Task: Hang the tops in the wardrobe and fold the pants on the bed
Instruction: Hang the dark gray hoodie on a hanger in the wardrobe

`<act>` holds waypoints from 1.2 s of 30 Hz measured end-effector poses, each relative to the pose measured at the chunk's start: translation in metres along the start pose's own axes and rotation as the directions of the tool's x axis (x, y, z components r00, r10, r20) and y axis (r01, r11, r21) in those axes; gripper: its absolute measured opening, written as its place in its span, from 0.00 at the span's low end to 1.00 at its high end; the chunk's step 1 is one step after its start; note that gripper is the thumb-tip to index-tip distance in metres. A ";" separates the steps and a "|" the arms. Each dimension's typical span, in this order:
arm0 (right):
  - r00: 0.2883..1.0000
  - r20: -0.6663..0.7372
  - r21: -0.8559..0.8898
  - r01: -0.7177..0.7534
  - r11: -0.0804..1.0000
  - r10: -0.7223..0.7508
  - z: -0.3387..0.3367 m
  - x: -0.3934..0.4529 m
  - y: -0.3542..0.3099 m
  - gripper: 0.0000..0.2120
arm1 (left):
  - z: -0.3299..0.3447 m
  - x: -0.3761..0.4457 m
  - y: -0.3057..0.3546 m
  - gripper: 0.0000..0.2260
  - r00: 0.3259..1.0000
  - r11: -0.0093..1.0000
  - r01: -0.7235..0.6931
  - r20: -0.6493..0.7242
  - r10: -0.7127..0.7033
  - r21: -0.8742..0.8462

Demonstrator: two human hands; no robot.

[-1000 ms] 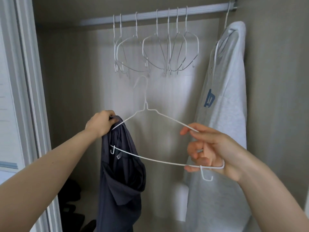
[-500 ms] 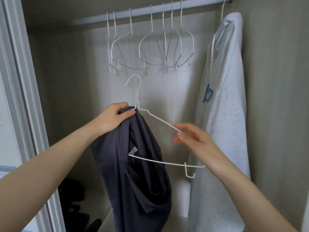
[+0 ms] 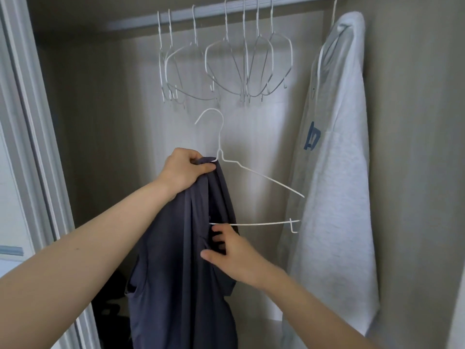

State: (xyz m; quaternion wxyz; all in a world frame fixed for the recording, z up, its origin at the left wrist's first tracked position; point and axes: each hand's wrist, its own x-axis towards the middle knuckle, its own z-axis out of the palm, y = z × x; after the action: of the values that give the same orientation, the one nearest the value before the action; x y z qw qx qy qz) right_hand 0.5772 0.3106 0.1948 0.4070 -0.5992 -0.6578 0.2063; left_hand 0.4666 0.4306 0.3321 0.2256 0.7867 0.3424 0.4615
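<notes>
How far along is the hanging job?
Done: a grey sweatshirt hangs on the rail. In hand: the left hand holds a dark top half-threaded onto a white hanger; the right hand tugs the fabric. Left: hooking it up. No pants visible.

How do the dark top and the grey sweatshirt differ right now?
The dark top is thin, slate-coloured and only half threaded onto a hand-held hanger; the grey sweatshirt is thick, pale, bears a blue print and already hangs from the rail. Both are on white wire hangers.
</notes>
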 end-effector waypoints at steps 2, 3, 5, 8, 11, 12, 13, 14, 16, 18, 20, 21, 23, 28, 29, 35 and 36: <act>0.995 0.097 0.027 -0.033 0.999 0.030 0.007 0.004 0.008 0.27 | -0.001 -0.002 0.001 0.08 1.000 1.000 -0.001 -0.009 0.001 0.002; 0.988 0.147 0.034 -0.048 0.998 0.042 0.010 0.003 0.012 0.25 | -0.003 -0.003 0.001 0.09 1.000 1.000 -0.002 -0.031 0.003 0.018; 0.966 0.247 0.027 -0.085 0.996 0.075 0.015 -0.003 0.020 0.23 | -0.011 -0.005 -0.006 0.10 0.996 0.998 -0.001 -0.088 0.006 0.060; 0.949 0.304 -0.122 -0.050 0.991 0.085 0.014 -0.018 0.036 0.20 | -0.031 -0.007 -0.027 0.12 0.985 0.991 0.036 -0.171 -0.015 0.126; 0.969 0.216 -0.471 -0.002 0.882 0.118 -0.012 -0.026 0.054 0.19 | -0.054 -0.011 -0.059 0.13 0.971 0.989 0.094 -0.229 -0.065 0.117; 0.983 0.161 -0.556 0.015 0.831 0.090 -0.024 -0.025 0.057 0.15 | -0.061 -0.013 -0.069 0.12 0.970 0.990 0.101 -0.231 -0.076 0.099; 0.993 0.112 -0.605 0.039 0.796 0.037 -0.037 -0.024 0.059 0.12 | -0.066 -0.016 -0.077 0.11 0.972 0.991 0.100 -0.222 -0.077 0.094; 0.997 0.075 -0.638 0.070 0.767 -0.029 -0.049 -0.022 0.060 0.12 | -0.070 -0.018 -0.083 0.11 0.976 0.989 0.094 -0.204 -0.070 0.111; 0.990 0.034 -0.696 0.123 0.707 -0.138 -0.068 -0.016 0.058 0.16 | -0.073 -0.022 -0.090 0.11 0.987 0.979 0.064 -0.155 -0.034 0.194; 0.978 0.015 -0.736 0.152 0.659 -0.209 -0.082 -0.009 0.052 0.17 | -0.072 -0.025 -0.090 0.09 0.992 0.963 0.004 -0.124 0.031 0.269; 0.960 -0.019 -0.742 0.175 0.647 -0.281 -0.089 -0.002 0.042 0.18 | -0.068 -0.029 -0.084 0.12 0.990 0.946 -0.067 -0.099 0.104 0.318; 0.948 -0.041 -0.733 0.187 0.655 -0.316 -0.092 0.001 0.035 0.18 | -0.065 -0.031 -0.080 0.12 0.988 0.936 -0.099 -0.080 0.134 0.339; 0.932 -0.068 -0.697 0.211 0.685 -0.356 -0.094 0.009 0.017 0.20 | -0.056 -0.036 -0.072 0.07 0.983 0.915 -0.147 -0.046 0.177 0.377; 0.923 -0.039 -0.585 0.290 0.758 -0.383 -0.085 0.032 -0.040 0.20 | -0.017 -0.050 -0.040 0.09 0.980 0.955 -0.188 -0.022 0.198 0.229; 0.905 -0.062 -0.544 0.322 0.775 -0.420 -0.083 0.034 -0.048 0.18 | -0.010 -0.052 -0.035 0.09 0.980 0.963 -0.186 -0.035 0.196 0.196; 0.814 -0.448 -0.554 0.072 0.830 -0.369 -0.091 0.024 -0.044 0.15 | -0.010 -0.053 -0.034 0.09 0.983 0.997 -0.070 -0.174 0.066 -0.020; 0.847 -0.466 -0.579 -0.071 0.812 -0.258 -0.095 0.022 -0.041 0.09 | -0.014 -0.052 -0.038 0.10 0.982 0.998 -0.044 -0.189 0.033 -0.054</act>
State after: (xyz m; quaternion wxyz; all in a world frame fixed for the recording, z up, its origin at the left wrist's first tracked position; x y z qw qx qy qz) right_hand 0.6278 0.3030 0.2877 0.3798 -0.6920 -0.5823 -0.1943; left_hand 0.4242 0.4172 0.2834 0.2063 0.7392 0.3334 0.5476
